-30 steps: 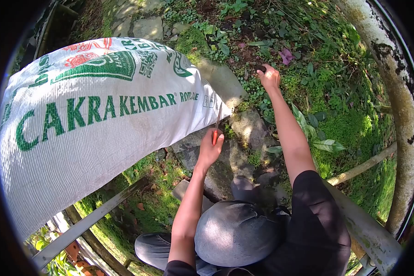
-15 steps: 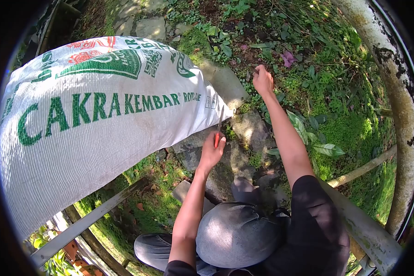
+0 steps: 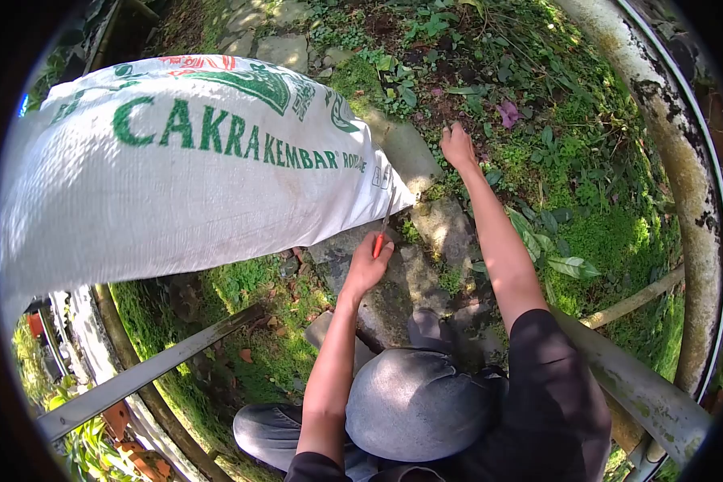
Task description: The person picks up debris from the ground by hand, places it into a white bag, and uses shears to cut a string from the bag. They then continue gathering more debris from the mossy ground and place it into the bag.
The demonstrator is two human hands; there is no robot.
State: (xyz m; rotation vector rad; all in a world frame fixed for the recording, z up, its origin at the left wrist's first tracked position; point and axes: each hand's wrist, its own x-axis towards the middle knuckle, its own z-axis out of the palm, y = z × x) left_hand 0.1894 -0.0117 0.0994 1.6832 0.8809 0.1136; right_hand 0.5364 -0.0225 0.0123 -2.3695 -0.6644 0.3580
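A large white woven sack (image 3: pixel 209 193) with green lettering fills the left and upper left, its pointed corner near the middle of the view. My left hand (image 3: pixel 367 263) is closed on the red handle of a knife (image 3: pixel 379 243), whose thin blade points up beside the sack's corner. To the right of that corner, my right hand (image 3: pixel 458 146) hovers over the ground with its fingers curled; anything between the fingertips is too small to make out.
Flat stones (image 3: pixel 438 229) lie under the hands. A metal bar (image 3: pixel 149 372) crosses the lower left, and a curved, weathered pole (image 3: pixel 683 161) bounds the right side. Green plants and a purple flower (image 3: pixel 508 114) are at the upper right.
The left part of the sack has shifted and its lettering has moved right, with folds changed. Both hands have stayed nearly where they were.
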